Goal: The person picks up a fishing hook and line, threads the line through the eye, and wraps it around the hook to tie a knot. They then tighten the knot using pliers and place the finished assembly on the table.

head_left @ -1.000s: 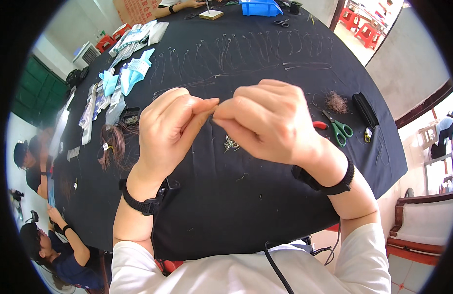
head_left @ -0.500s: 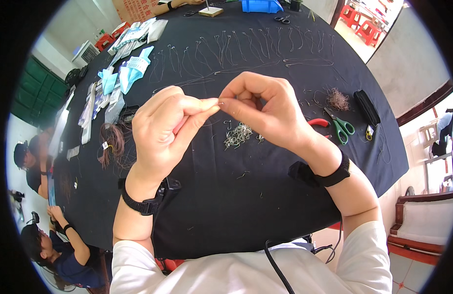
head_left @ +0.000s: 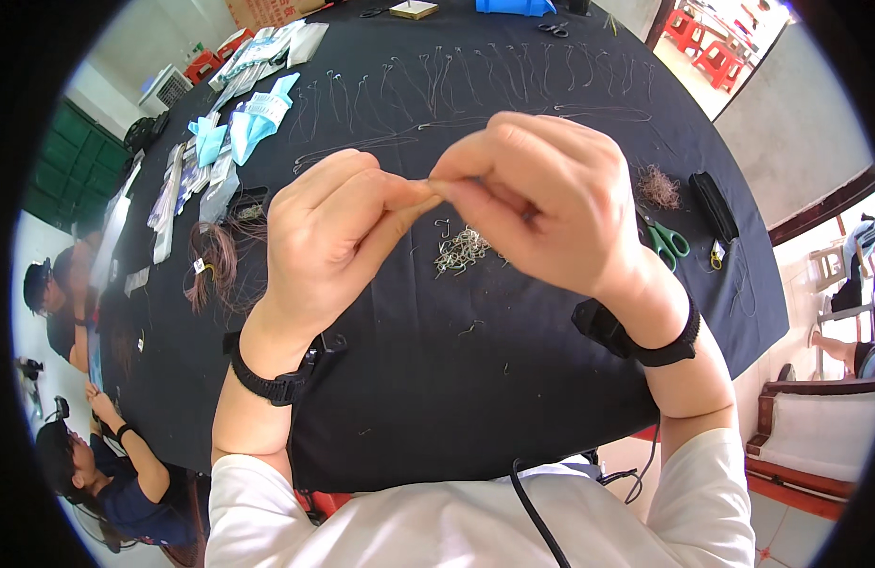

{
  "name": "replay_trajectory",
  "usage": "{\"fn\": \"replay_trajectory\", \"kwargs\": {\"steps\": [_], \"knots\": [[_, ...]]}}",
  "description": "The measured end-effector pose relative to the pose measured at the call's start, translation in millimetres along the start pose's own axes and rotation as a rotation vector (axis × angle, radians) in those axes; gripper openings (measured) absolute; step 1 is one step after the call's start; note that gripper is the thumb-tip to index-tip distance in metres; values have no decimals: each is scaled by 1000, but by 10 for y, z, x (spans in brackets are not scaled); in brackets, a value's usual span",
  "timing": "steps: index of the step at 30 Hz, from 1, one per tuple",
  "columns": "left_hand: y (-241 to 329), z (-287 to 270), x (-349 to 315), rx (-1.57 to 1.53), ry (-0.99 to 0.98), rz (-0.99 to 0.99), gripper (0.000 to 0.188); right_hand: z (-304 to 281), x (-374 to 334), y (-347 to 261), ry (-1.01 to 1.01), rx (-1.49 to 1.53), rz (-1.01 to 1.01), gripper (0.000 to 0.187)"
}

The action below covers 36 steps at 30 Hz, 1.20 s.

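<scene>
In front of me, above the black-covered table, my left hand [head_left: 324, 241] and my right hand [head_left: 556, 204] meet at the fingertips. Thumb and forefinger of each are pinched together. What lies between them is almost wholly hidden now; a tiny shiny bit, like a fish hook's, showed at the left fingertips a moment before. Below the hands lies a loose pile of small metal fish hooks [head_left: 463, 252], partly behind my right hand. Farther back, hooks tied to thin dark lines [head_left: 437, 85] are laid out in a long row.
Right of my hands are green-handled scissors [head_left: 668, 246], a brown thread tangle [head_left: 659, 188] and a black pouch [head_left: 712, 208]. On the left lie a brown line bundle [head_left: 215, 260], blue masks [head_left: 259, 121] and plastic packets [head_left: 172, 208]. A co-worker [head_left: 125, 483] sits at the left edge.
My right hand has turned, its back more toward me, and shifted right and slightly nearer. It now covers the red-handled tool. The fingertips have closed together, hiding the shiny bit.
</scene>
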<state>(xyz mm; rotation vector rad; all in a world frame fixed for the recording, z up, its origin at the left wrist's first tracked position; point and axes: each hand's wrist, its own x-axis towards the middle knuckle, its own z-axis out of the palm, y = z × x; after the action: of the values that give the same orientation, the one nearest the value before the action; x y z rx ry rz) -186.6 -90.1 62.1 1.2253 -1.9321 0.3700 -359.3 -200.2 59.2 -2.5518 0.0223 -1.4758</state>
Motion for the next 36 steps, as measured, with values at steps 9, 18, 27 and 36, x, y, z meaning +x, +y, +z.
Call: {"fn": "replay_trajectory", "kwargs": {"steps": [9, 18, 27, 36], "knots": [[20, 50, -4, -102, 55, -65, 14, 154, -129, 68, -105, 683, 707, 14], [-114, 57, -88, -942, 428, -650, 8, 216, -224, 131, -285, 604, 764, 20], [-268, -112, -101, -1157, 613, -808, 15, 199, -268, 391, -286, 719, 998, 22], [-129, -119, -29, -1323, 494, -634, 12, 141, -212, 350, -410, 827, 1104, 28]]}}
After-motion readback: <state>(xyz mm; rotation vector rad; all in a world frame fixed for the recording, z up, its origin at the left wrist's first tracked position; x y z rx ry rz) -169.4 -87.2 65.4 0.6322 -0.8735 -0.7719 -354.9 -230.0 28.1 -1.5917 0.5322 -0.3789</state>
